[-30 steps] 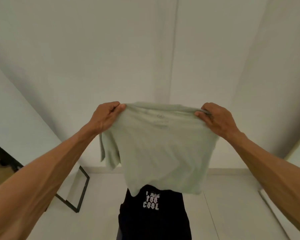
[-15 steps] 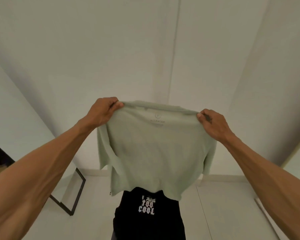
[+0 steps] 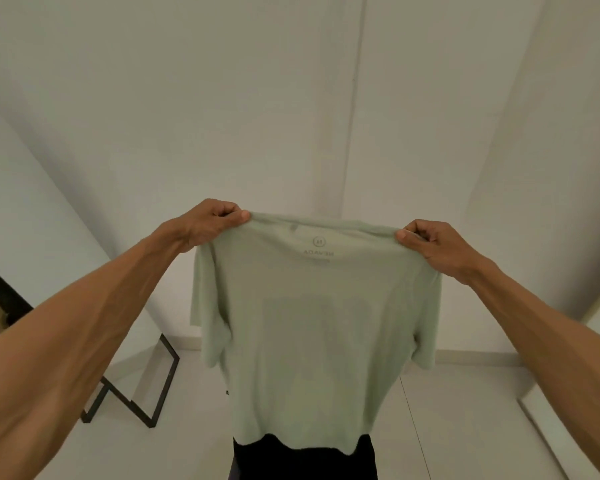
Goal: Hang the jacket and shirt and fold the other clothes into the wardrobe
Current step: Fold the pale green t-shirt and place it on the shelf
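Here, a plain white wall filled the background. In front of it a pale green T-shirt hung in mid-air at arm's length. It had dropped to its full length with both sleeves free, where a second earlier it was bunched. Its hem covered the top of a black garment below. The left hand and right hand each pinched a shoulder, fingers curled tight. Shaken flat, it looked ready for folding, not yet put away.
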